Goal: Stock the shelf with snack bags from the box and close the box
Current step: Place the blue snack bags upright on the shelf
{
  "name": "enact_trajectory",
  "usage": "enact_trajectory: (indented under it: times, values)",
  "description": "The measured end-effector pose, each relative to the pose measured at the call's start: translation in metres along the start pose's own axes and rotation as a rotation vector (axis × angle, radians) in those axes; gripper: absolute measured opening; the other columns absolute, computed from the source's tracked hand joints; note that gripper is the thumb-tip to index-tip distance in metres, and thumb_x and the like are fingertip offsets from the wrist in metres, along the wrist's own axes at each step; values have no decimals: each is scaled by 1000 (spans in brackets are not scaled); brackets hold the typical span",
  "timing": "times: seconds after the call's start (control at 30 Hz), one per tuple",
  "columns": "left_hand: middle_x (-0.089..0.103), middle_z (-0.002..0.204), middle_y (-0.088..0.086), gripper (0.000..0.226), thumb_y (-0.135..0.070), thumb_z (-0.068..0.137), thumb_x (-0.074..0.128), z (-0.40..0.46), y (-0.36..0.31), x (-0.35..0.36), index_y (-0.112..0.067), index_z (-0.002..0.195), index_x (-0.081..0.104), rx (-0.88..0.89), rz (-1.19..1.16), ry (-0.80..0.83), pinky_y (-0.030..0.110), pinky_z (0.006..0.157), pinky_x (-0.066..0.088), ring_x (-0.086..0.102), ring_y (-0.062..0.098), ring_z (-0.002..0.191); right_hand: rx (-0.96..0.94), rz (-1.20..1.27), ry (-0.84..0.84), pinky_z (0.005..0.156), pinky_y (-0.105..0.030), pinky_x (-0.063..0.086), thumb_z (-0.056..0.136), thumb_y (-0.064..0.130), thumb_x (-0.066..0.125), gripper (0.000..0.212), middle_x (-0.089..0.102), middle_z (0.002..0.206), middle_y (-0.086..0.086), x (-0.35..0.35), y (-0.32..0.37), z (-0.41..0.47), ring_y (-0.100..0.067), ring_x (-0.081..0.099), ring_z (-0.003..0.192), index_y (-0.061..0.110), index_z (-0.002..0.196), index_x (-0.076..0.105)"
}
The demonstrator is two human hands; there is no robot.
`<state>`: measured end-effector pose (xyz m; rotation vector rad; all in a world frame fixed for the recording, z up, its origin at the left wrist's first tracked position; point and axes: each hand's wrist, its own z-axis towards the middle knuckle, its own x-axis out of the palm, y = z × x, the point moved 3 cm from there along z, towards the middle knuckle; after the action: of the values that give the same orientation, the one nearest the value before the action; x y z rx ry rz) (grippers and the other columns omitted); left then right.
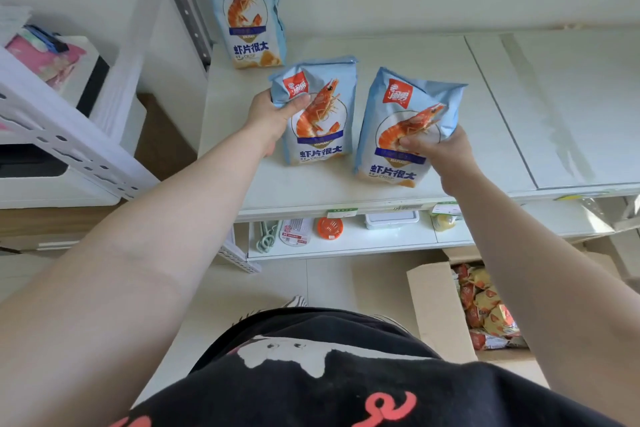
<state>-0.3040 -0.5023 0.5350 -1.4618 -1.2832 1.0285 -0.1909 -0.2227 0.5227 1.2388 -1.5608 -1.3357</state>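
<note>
**Snack bags held in both hands over the white shelf**

Snack bags, pale blue with a prawn print: one in each hand. Left hand point(273, 114) grips the left bag point(317, 111) at its upper left corner, thumb curled over the front, fingers behind. Bag upright, bottom edge at or on the shelf top point(398, 52); contact not clear. Right hand point(438, 149) pinches the right bag point(403, 128) at its right edge, fingertips pressed into the front about mid-height. That bag tilts a little, top leaning toward 1 o'clock, just beside the left bag with a narrow gap between them.

Third bag point(247, 5) of the same kind stands upright at 11 o'clock from the left bag, at the back left corner of the shelf top, against the wall, apart from both hands.

Lower shelf point(346, 243) at 6 o'clock holds small goods, including an orange round lid point(329, 228) and a white tray point(391, 219).

Cardboard box point(440, 308) sits on the floor at 5 o'clock, flaps open, orange and yellow packets point(488, 308) inside. White rack point(69, 135) at 9 o'clock.
</note>
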Motion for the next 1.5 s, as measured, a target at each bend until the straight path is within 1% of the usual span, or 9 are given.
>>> enact_trajectory:
  times: [0.13,0.3,0.47,0.67,0.8,0.93,1.07,1.37,1.5]
  values:
    - [71,89,-3,22,-30,82,74,4,-5,-2,-20,100,65,-94,-7,-32,33,75,48,67,16,80,13,5,172,88,-43,57,48,20,91,69,74,104,-12,12,1,-5,-30,71,99,5,110,65]
    - [56,134,-7,63,-69,79,55,-3,-20,8,-37,131,42,-145,12,183,64,104,31,52,24,123,0,-23,260,90,-44,56,48,17,91,70,74,106,-13,51,4,1,-30,70,101,6,112,64]
    - [63,126,-7,89,-74,54,68,-7,-24,12,-33,130,46,-80,13,307,46,84,50,60,17,112,-4,-56,253,82,-34,58,56,0,90,81,72,109,-7,76,-1,8,-20,71,99,3,127,52]
    - [63,125,-2,48,-53,87,58,8,-26,2,-24,126,53,-24,167,280,57,102,39,57,23,117,-9,-36,236,84,-41,59,48,13,96,104,64,124,-13,78,-6,16,-25,67,110,15,134,37]
    - [68,116,2,50,-52,93,49,10,-35,1,-12,121,60,-19,170,266,50,102,46,62,21,110,-10,-87,271,83,-33,59,58,2,91,90,69,117,-7,83,0,19,-18,69,105,11,133,43]
    - [62,128,-1,99,-84,60,53,-2,-42,7,-22,137,46,-46,140,408,44,99,48,61,18,114,19,-97,308,82,-33,59,53,14,95,92,72,114,-7,88,2,21,-21,71,103,6,132,49]
    - [36,147,-3,148,-69,28,82,0,-31,3,-39,148,1,8,-36,496,33,89,53,50,15,125,26,-110,315,91,-43,57,49,26,94,94,72,115,-8,90,5,23,-24,69,106,7,130,51]
    - [64,104,-1,45,-23,70,82,15,-25,1,-23,101,49,169,132,241,37,94,52,62,15,99,-10,-125,294,90,-40,57,47,29,94,100,69,119,-5,103,7,25,-19,68,107,14,132,44]
    - [66,101,-3,32,-22,82,73,17,-33,-3,-21,104,51,133,169,238,30,83,52,64,13,93,-28,-125,258,89,-41,58,44,33,95,106,65,122,-4,107,7,27,-18,66,110,20,132,37]
